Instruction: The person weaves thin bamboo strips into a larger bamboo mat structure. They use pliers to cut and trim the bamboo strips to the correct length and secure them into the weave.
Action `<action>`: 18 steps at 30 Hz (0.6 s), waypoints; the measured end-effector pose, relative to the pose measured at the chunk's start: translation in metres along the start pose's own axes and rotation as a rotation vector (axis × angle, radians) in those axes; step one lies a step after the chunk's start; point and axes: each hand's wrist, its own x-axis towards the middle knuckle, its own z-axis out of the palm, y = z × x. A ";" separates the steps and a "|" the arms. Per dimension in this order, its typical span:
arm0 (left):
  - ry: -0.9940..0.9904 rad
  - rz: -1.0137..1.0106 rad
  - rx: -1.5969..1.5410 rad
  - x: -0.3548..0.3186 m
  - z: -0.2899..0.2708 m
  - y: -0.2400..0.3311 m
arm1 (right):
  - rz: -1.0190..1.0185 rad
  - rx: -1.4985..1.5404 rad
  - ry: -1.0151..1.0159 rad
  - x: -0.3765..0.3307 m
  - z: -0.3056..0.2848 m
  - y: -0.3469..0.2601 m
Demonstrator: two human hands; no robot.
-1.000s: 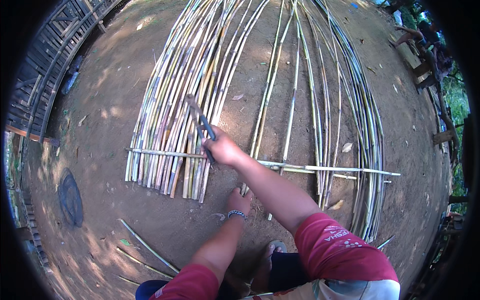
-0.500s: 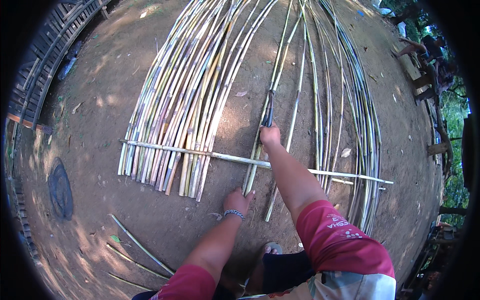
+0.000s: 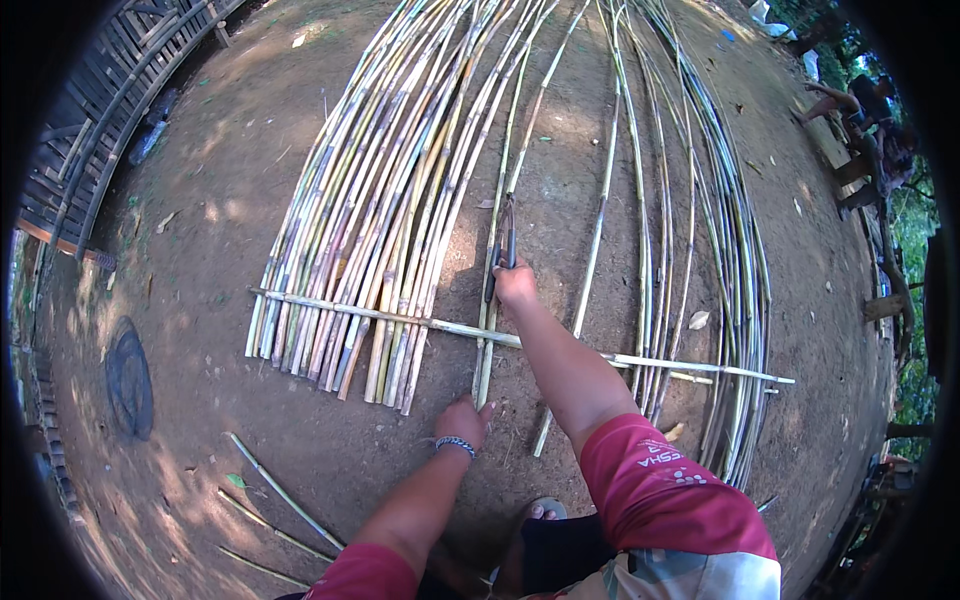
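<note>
Head cam, L to R: a slatted wood fence (image 3: 110, 135) bends round at 10 o'clock, w/ a see-thru bottle (image 3: 148, 143) on the dirt nr its foot. B/w 8 & 9 o'clock lies a round, dark, flat thing (image 3: 129, 380); can't tell what it is. Some loose sticks (image 3: 282, 487) lie b/w 7 & 8 o'clock. Next is the big bunch of canes (image 3: 385, 205), b/w 10 & 11 o'clock, side by side, tops going up to 12. One long cross cane (image 3: 450, 328) lies over them nr their btm ends & runs on to b/w 3 & 4 o'clock.

L hand (image 3: 462, 422), w/ a chain bracelet (image 3: 455, 443), is at 6 o'clock, by the btm ends of 2 middle canes (image 3: 486, 368). Its thumb sticks out to the side; can't tell if it pinches them. The 2 canes go under the cross cane & up to 12. R hand (image 3: 516, 285) is just off the middle, at 2 o'clock, fingers curled tight round a black-handled tool (image 3: 511, 240). The tool's tip points to 12, right by one of the 2 canes; can't tell if it bites.

A lone cane (image 3: 594, 250) is next, then a dry leaf (image 3: 698, 320) nr 3 o'clock & another bunch (image 3: 752, 285) b/w 2 & 4. Far R, someone (image 3: 875, 105) is by a wood plank (image 3: 825, 145) at 2 o'clock.
</note>
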 end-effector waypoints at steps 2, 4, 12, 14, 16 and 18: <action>0.004 0.001 -0.003 -0.001 0.003 0.006 | 0.016 -0.020 -0.023 0.002 -0.006 -0.002; 0.037 -0.001 -0.036 0.001 0.011 0.009 | 0.035 -0.115 -0.043 0.001 0.003 -0.011; -0.063 0.092 0.004 0.000 0.001 -0.012 | -0.041 -0.216 -0.094 0.009 -0.007 0.009; -0.080 0.122 -0.039 0.002 0.001 -0.015 | -0.055 -0.005 -0.027 0.005 -0.009 0.014; -0.109 0.125 -0.024 0.003 -0.006 -0.025 | 0.028 -0.120 -0.054 -0.008 -0.002 -0.001; -0.135 0.099 -0.003 0.004 -0.027 -0.030 | 0.123 -0.222 -0.165 -0.023 0.004 -0.022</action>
